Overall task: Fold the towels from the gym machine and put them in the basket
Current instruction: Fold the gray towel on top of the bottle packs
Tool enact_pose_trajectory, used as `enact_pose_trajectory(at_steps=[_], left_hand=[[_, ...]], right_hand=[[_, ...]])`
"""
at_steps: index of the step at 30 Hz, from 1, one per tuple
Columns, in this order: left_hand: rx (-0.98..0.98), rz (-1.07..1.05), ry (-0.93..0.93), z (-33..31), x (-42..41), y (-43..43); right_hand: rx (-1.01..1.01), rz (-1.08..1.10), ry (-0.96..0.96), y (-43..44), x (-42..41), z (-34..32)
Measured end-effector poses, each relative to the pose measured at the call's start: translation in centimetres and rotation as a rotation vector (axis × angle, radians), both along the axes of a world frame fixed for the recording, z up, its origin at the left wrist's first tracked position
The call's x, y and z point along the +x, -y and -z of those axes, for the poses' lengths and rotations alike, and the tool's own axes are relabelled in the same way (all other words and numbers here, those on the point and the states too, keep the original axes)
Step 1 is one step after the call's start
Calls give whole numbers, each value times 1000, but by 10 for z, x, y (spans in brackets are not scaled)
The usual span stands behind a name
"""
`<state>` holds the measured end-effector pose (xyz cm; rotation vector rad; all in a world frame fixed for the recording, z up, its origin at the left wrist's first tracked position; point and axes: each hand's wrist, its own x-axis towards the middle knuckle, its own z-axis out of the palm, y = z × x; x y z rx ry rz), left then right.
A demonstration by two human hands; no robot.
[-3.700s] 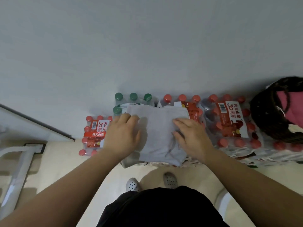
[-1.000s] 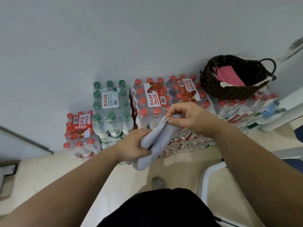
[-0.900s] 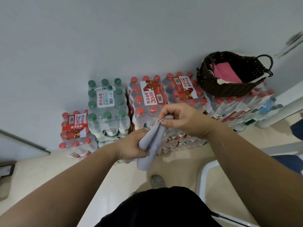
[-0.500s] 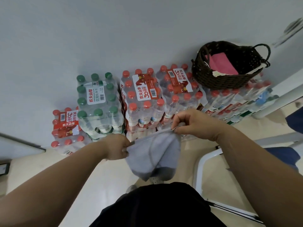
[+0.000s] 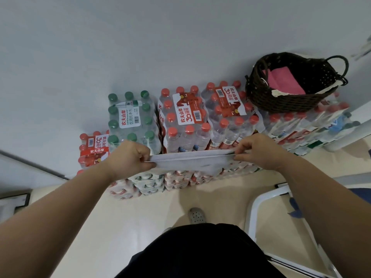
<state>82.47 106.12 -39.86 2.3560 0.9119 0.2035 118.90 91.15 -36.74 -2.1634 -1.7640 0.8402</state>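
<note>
A folded grey towel (image 5: 190,162) is stretched taut in the air in front of the stacked water-bottle packs. My left hand (image 5: 128,157) pinches its left end and my right hand (image 5: 259,150) pinches its right end. The dark woven basket (image 5: 289,102) stands on top of the bottle packs at the upper right, well beyond my right hand. A pink towel (image 5: 285,80) lies folded inside it.
Shrink-wrapped packs of red-capped bottles (image 5: 188,115) and green-capped bottles (image 5: 130,117) are stacked against the grey wall. A white metal frame (image 5: 255,209) stands on the beige floor at the right. My shoe (image 5: 196,214) shows below the towel.
The towel lay flat on the packs under both hands, then was lifted and bunched. Over the last half second my hands moved apart and pulled it out taut and level.
</note>
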Motion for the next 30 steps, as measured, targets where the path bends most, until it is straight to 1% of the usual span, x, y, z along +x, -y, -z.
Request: enact_pose_trajectory(at_steps=[3,6,9,14,16,18,21,24,27,30], left_hand=[[1,-4,108,-32,-4,-2],[10,73,138,-58,-11,-2],[36,108,108,-72,-19,-3],[134,-11,23,-78,-37,-8],[140,-18,14,-79,-46,-8],[127,-31,14,-81,-56,-7],[65,-155,59,-81,-69,-8],[-51,-231,167,-86,-76,-5],[-217,-337,354,-94,-77,-1],[-303,-417,474,-99,-78,-4]], right_hand=[[33,-34,52,-6,0,-10],[78,-50,16,-10,-2,-17],[83,-22,-42,-17,-8,-22],[68,-77,-116,-25,-20,-33],[54,-99,-154,-28,-25,-37],[32,-101,-239,-29,-29,-43],[20,-70,-426,-27,-32,-54],[55,10,-547,-26,-36,-60],[74,95,-623,-27,-41,-63],[78,118,-611,-26,-47,-66]])
